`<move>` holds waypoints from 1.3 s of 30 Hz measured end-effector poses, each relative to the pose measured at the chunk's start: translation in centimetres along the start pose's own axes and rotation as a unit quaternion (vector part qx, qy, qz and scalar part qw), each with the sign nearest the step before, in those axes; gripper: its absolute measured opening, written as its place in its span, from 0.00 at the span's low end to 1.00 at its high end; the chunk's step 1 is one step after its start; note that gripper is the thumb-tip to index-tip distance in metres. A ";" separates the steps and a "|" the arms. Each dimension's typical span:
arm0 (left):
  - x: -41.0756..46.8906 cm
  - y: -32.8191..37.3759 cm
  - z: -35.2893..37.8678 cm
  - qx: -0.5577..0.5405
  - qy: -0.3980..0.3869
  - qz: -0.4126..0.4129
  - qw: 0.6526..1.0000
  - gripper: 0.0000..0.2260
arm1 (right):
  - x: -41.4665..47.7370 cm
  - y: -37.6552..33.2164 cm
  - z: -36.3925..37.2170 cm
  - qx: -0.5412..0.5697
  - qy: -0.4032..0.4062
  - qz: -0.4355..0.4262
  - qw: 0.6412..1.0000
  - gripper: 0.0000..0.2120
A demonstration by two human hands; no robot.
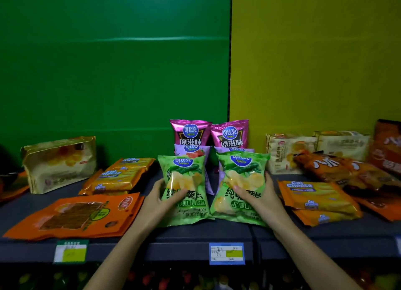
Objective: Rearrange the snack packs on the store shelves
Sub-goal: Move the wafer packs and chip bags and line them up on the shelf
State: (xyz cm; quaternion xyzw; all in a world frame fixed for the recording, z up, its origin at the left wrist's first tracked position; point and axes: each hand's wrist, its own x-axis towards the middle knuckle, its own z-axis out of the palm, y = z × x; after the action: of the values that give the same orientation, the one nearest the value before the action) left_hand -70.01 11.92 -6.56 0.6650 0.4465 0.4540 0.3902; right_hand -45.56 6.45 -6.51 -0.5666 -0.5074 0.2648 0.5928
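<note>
Two green chip packs stand side by side at the front of the dark shelf [195, 235]. My left hand [159, 199] grips the left green pack [184, 181] by its left edge, thumb across the front. My right hand [261, 195] grips the right green pack [243, 177] by its right edge. Behind them stand two lilac packs [191, 152] and, further back, two magenta packs [230, 133], each row in line with the green ones.
Orange flat packs [71, 216] lie front left, Cal Cheese wafer stacks at left [117, 177] and right [314, 196]. Cream bread bags stand at back left [58, 161] and back right [290, 153]. Orange snack bags [347, 172] pile far right. Price tags [226, 253] hang on the shelf edge.
</note>
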 end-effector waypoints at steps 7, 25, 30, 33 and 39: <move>0.6 -0.4 0.1 0.097 0.014 0.035 0.995 0.37 | 0.5 0.5 0.3 -0.011 -0.034 0.011 0.999 0.34; 1.1 -0.5 0.7 0.095 0.050 0.082 0.991 0.43 | 0.7 0.0 -0.2 -0.040 -0.030 0.062 0.997 0.43; 0.9 -0.7 0.6 0.105 0.066 0.089 0.988 0.43 | 0.3 -0.4 -0.4 -0.043 -0.008 0.062 0.997 0.42; 0.8 -0.8 0.5 0.105 0.072 0.095 0.987 0.41 | -0.2 -0.4 -0.4 -0.044 -0.007 0.052 0.998 0.41; 0.6 -0.8 0.5 0.129 0.144 0.136 0.972 0.29 | -1.0 -1.5 -0.7 -0.059 0.008 0.014 0.998 0.36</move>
State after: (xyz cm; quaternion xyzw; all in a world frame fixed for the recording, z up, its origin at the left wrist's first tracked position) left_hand -69.58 12.62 -7.29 0.6919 0.4583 0.5323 0.1672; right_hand -45.66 5.00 -5.32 -0.6097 -0.5098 0.2378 0.5584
